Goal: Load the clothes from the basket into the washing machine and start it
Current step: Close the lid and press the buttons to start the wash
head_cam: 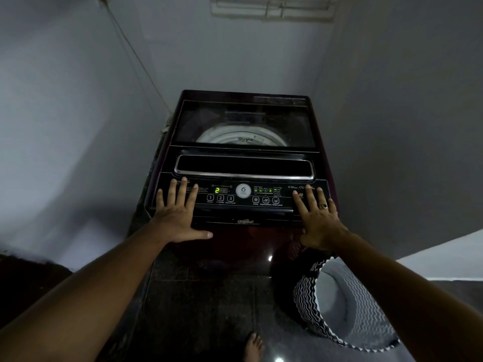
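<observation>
A dark maroon top-loading washing machine (243, 121) stands in a corner with its glass lid down; the white drum rim shows through the glass. Its control panel (243, 195) is lit, and the green display (220, 190) shows a 2. My left hand (179, 212) lies flat with spread fingers on the panel's left end, thumb along the front edge. My right hand (317, 218), wearing a ring, lies flat on the panel's right end. The black-and-white zigzag basket (347, 301) stands on the floor at the lower right, and no clothes show in its grey inside.
Grey walls close in on the machine at the left, back and right. A cord (130, 50) runs down the left wall. A vent (271, 7) sits high on the back wall. The floor is dark glossy tile (198, 296); my bare foot (253, 347) is at the bottom.
</observation>
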Tool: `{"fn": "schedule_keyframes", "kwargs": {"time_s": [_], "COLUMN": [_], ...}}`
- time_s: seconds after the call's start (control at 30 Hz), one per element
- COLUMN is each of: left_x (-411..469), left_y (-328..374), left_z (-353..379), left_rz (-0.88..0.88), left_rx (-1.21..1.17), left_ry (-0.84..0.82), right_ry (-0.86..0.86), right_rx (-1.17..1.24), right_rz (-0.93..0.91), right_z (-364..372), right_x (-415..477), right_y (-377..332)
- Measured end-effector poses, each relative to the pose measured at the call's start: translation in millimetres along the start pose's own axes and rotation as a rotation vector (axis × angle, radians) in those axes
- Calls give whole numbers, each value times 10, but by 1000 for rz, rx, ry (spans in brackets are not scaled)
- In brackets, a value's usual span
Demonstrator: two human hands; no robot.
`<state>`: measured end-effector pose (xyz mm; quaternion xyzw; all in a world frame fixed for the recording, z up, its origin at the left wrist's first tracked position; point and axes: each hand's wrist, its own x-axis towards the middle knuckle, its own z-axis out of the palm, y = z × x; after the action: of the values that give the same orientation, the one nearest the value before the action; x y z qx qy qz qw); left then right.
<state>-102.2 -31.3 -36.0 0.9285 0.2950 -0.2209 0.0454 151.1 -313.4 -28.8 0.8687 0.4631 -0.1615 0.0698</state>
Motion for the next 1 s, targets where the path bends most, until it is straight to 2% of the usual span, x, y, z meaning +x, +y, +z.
{"fn": "schedule_keyframes", "kwargs": {"time_s": [1.0], "left_x": [-3], "left_y": [-5], "left_z": [-2], "left_rz": [-2], "left_rx": [3], "left_ry": [-3], "right_ry": [-12], "right_rx": [1], "right_rz": [0], "right_z": [-4], "right_x": [-3], "right_y": [-11]}}
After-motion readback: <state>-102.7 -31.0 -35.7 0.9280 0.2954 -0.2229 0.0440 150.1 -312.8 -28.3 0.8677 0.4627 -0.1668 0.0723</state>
